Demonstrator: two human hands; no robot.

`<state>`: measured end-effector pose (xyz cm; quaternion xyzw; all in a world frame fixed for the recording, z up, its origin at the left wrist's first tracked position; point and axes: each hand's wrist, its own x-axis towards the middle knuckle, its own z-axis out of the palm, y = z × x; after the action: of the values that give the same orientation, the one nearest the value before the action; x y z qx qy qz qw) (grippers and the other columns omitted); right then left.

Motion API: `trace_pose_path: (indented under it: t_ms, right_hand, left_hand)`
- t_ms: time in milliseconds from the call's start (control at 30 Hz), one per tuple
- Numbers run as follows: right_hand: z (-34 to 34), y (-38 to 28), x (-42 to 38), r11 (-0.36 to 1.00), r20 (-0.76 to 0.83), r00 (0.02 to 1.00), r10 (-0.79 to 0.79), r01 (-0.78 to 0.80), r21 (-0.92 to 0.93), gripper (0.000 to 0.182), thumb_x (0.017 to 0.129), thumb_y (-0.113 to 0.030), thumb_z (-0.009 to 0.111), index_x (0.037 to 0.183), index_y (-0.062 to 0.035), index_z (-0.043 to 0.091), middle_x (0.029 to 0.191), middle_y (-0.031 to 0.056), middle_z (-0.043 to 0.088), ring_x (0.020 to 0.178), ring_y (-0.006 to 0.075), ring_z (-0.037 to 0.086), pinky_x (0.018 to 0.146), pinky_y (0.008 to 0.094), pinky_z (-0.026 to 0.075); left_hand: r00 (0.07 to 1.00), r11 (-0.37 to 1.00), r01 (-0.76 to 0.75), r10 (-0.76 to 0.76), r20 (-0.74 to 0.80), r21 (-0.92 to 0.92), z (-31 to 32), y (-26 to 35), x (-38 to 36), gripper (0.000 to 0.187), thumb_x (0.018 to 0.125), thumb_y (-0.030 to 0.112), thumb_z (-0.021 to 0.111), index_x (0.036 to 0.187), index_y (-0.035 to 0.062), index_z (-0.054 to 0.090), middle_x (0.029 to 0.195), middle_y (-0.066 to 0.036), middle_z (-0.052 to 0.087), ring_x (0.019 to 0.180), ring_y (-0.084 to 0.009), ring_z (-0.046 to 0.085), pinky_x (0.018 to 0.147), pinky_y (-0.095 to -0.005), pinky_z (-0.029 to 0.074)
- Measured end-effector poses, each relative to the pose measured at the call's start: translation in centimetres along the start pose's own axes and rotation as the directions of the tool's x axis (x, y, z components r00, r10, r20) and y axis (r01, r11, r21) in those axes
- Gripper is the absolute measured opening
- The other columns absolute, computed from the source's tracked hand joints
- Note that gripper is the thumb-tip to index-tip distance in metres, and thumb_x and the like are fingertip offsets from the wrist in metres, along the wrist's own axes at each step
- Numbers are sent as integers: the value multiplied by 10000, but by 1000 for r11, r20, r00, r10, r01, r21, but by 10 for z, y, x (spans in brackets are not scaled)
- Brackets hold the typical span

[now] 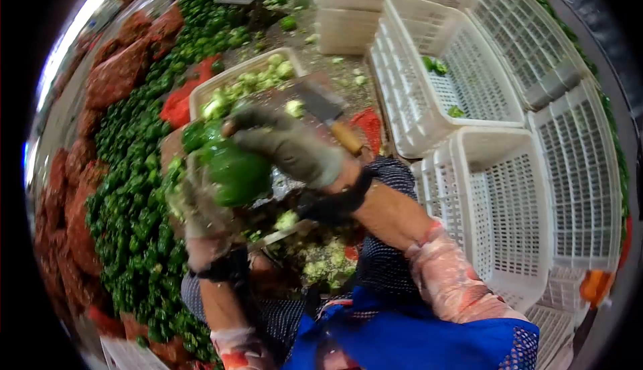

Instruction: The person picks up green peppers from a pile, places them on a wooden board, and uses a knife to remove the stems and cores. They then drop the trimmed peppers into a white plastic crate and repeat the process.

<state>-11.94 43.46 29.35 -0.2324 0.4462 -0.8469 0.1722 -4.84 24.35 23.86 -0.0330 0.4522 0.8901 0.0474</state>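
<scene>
A large green bell pepper (pixel 240 174) is held between my two gloved hands, above a low work surface. My left hand (pixel 201 199) wraps its left side, with the fingers partly blurred. From the right, my right hand (pixel 288 143) closes over the pepper's upper edge. Just beyond the right hand lies a cleaver (pixel 318 104) with a wooden handle, its grip pointing toward me. A pale pepper core (pixel 293 108) rests beside the blade. Behind my hands stands a white tub (pixel 195 102) holding many pale green cores.
A long heap of green peppers (pixel 134 202) spreads along the left, beside red mesh sacks (pixel 110 78). On the right stand white plastic crates (pixel 462 202), and one crate (pixel 402 95) has a few green pieces inside. Scraps (pixel 328 263) lie between my knees.
</scene>
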Motion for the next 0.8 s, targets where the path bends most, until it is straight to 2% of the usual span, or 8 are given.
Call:
trace_pose_path:
  t_ms: [200,267,400,467,533,633,700,800]
  right_hand:
    - [-21,38,4,955,-228,958,173,-220,-199,204,852,-153,644,1029,-55,672,944,65,666,820,145,615,743,268,519]
    - [-28,7,-1,916,-257,926,276,-335,-223,255,897,-163,598,1118,-37,620,1100,98,623,1051,198,574,956,310,467]
    - [-135,-42,-20,870,-195,949,-247,306,386,289,968,-187,446,1148,3,569,1163,149,595,1056,268,581,976,352,473]
    - [-194,-86,-40,673,-571,743,-349,623,400,409,968,-333,436,1088,33,570,1046,181,623,987,295,611,928,409,505]
    - [-184,-80,-51,450,-669,675,-309,724,523,453,941,-399,470,1053,27,575,966,198,637,927,307,629,881,451,523]
    - [-169,-33,-13,761,-401,912,-83,318,566,330,938,-316,518,1028,-4,579,839,101,621,854,248,620,842,415,529]
    - [-114,-20,30,998,-448,893,-28,-1,-63,365,915,-277,600,1175,-25,556,976,110,631,857,231,641,732,325,547]
    - [-70,21,88,524,-322,946,-25,-262,-810,589,896,-376,618,1349,-52,425,1302,172,534,1096,287,584,919,386,502]
  left_hand:
    - [997,999,-32,34,70,-34,17,2,6,823,881,631,478,1475,122,222,1472,-188,271,1333,-384,329,1005,-631,353]
    - [997,992,-70,72,18,-102,5,6,10,882,849,607,565,1465,76,223,1402,-231,313,1285,-419,375,932,-602,439]
    - [990,990,-140,141,23,-31,-25,23,4,876,851,617,552,1449,63,231,1388,-216,306,1263,-447,375,916,-609,445]
    - [974,969,-225,222,-42,-104,-29,34,-2,918,817,650,570,1450,72,239,1352,-220,330,1206,-453,420,898,-599,458]
    - [954,961,-275,270,-134,-19,-19,50,-8,867,837,635,554,1428,63,280,1340,-214,347,1199,-458,427,884,-600,463]
    - [950,943,-308,299,-90,-123,-34,58,-11,715,870,572,559,1338,56,400,1267,-168,446,1147,-408,482,872,-585,471]
    - [944,946,-311,297,-146,-88,-28,63,-13,673,856,547,596,1301,66,440,1192,-137,509,1055,-358,549,832,-548,507]
    - [948,954,-298,290,-132,-43,-26,66,-16,696,833,548,626,1301,68,439,1171,-131,521,1000,-338,582,782,-506,541]
